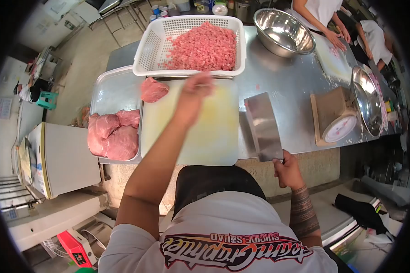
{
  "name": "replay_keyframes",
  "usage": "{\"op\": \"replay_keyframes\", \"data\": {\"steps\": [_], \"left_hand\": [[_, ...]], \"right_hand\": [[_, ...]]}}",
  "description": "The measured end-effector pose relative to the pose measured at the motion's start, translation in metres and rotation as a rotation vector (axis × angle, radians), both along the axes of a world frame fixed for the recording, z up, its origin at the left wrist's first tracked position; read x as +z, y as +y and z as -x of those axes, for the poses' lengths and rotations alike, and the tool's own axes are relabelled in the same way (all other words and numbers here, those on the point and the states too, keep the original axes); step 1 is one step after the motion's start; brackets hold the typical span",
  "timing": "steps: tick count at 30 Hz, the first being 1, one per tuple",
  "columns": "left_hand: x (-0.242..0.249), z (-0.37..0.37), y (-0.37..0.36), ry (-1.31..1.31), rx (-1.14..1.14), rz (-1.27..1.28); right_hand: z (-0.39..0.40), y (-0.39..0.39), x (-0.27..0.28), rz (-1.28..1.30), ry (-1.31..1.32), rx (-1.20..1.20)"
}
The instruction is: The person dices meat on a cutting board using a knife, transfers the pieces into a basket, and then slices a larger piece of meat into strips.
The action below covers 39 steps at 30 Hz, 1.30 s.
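My right hand (288, 171) grips the handle of a wide cleaver (263, 125), its blade upright in view to the right of the cutting board. My left hand (198, 88) reaches over the far part of the white cutting board (196, 136), close to the near rim of a white perforated basket (189, 73). Motion smears its fingers, so what they hold, if anything, does not show. Finely diced pink meat (205, 48) is heaped in that basket. One piece of raw meat (153, 90) rests at the board's far left corner. Larger raw meat chunks (116, 134) lie in a clear tray (111, 86).
A steel bowl (284, 34) stands beyond the board on the metal table (287, 86). To the right are a dial scale (335, 116) and another steel bowl (369, 100). Two other people work at the far right, one with hands (336, 38) over a white board (330, 59).
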<state>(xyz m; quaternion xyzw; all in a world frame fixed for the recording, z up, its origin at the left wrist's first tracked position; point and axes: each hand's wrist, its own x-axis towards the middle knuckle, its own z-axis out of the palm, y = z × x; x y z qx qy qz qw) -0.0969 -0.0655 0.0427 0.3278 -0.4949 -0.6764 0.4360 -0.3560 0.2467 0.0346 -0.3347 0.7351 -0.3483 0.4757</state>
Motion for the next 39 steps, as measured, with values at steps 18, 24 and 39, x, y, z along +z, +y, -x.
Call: {"op": "replay_keyframes", "data": {"steps": [18,24,39], "left_hand": [[-0.061,-0.221,-0.138,-0.819,0.172,-0.200],[-0.071,-0.216,-0.134,-0.846,0.143,-0.103],[-0.054,-0.180,-0.121,-0.872,-0.181,0.122]], "right_hand": [[-0.141,-0.061,-0.007,-0.111,0.284,0.261],[-0.171,-0.065,0.005,-0.066,0.502,0.234],[-0.217,-0.072,0.017,-0.139,0.682,0.186]]}}
